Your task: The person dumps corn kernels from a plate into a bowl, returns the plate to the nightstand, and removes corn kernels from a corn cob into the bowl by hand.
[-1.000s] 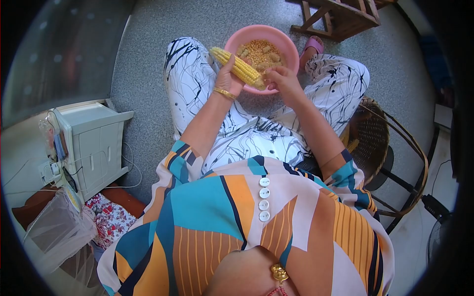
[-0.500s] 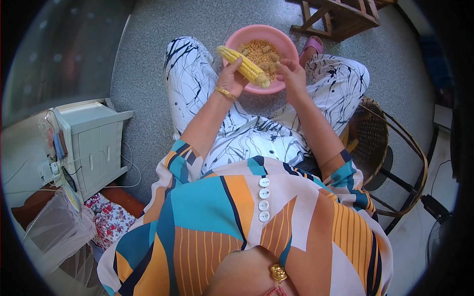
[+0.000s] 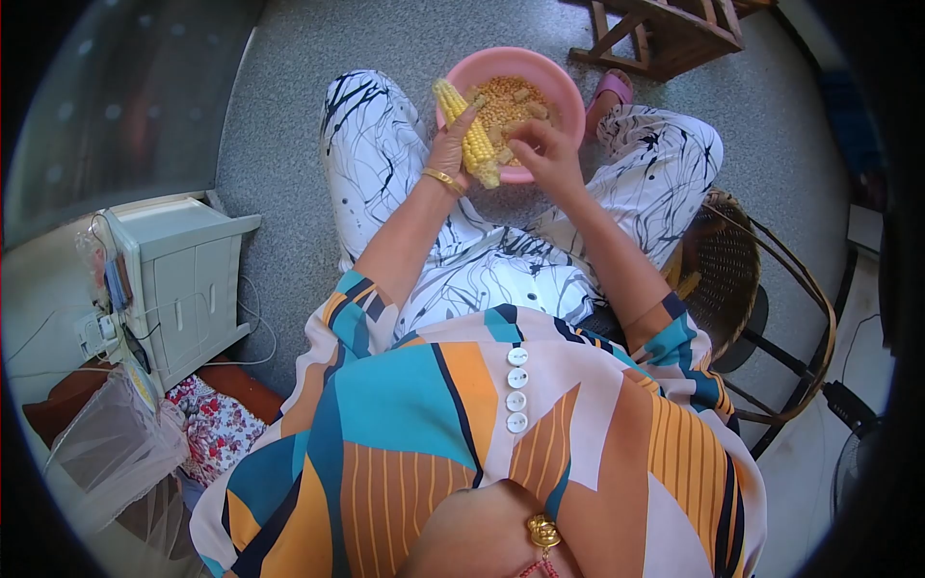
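Note:
A yellow corn cob [image 3: 474,140] is held in my left hand [image 3: 449,151], with the thumb across it and the cob tilted over the left rim of a pink basin [image 3: 568,91]. Loose kernels [image 3: 501,94] and several broken cob pieces lie inside the basin. My right hand [image 3: 546,152] is over the basin's lower right part, a little to the right of the cob and apart from it. Its thumb and forefinger are curled close together; whatever may be between them is too small to make out.
A wooden stool [image 3: 665,39] stands beyond the basin at the upper right. On the right is a woven basket [image 3: 718,265] with corn inside, near a black fan [image 3: 853,409]. A pale cabinet [image 3: 193,289] stands at the left.
The corn cob has turned more upright in my left hand. My right hand went from the cob's lower end out to the right, then came back toward the cob with its fingers curled.

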`<state>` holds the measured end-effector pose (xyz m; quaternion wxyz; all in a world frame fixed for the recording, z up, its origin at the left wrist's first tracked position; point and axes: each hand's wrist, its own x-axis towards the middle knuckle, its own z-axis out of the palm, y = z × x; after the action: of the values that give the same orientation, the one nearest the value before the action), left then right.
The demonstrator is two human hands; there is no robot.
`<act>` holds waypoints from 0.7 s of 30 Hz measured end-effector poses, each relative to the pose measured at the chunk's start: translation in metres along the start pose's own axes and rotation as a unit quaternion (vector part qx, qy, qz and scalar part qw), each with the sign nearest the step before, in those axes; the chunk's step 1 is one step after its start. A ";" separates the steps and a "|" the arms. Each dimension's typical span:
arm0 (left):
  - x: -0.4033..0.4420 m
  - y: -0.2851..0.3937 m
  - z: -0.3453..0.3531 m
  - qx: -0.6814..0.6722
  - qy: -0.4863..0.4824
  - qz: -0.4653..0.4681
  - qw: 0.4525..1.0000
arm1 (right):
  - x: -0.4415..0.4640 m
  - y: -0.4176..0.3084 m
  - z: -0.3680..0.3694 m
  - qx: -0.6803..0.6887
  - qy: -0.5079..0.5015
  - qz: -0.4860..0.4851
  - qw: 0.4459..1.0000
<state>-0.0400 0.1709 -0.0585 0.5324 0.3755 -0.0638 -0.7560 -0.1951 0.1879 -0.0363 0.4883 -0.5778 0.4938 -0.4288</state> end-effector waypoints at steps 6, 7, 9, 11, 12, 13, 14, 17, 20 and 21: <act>-0.004 0.004 0.006 -0.036 0.024 -0.010 0.999 | -0.008 -0.017 0.007 -0.142 -0.025 -0.139 0.980; -0.005 0.004 0.006 -0.034 0.021 -0.009 0.999 | -0.009 -0.018 0.008 -0.156 -0.027 -0.158 0.975; 0.006 0.000 -0.008 -0.029 0.040 -0.020 0.999 | -0.010 -0.018 0.009 -0.182 -0.029 -0.196 0.963; 0.009 -0.001 -0.012 -0.028 0.051 -0.024 0.998 | -0.010 -0.019 0.010 -0.211 -0.032 -0.226 0.951; 0.010 -0.002 -0.014 -0.029 0.053 -0.022 0.998 | -0.009 -0.019 0.010 -0.225 -0.033 -0.240 0.944; 0.009 -0.002 -0.013 -0.031 0.055 -0.019 0.998 | -0.009 -0.018 0.010 -0.234 -0.037 -0.246 0.940; 0.008 -0.002 -0.012 -0.029 0.058 -0.017 0.998 | -0.009 -0.017 0.010 -0.242 -0.040 -0.253 0.936; 0.006 -0.002 -0.010 -0.026 0.068 -0.014 0.997 | -0.010 -0.016 0.010 -0.262 -0.045 -0.272 0.925; 0.007 -0.002 -0.011 -0.025 0.071 -0.016 0.997 | -0.011 -0.018 0.011 -0.279 -0.049 -0.287 0.915; 0.007 -0.001 -0.012 -0.023 0.070 -0.016 0.997 | -0.012 -0.019 0.012 -0.285 -0.050 -0.292 0.912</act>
<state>-0.0345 0.1689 -0.0712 0.5321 0.4158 -0.0031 -0.7376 -0.1825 0.2016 -0.0197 0.1805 -0.8316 0.3789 -0.3638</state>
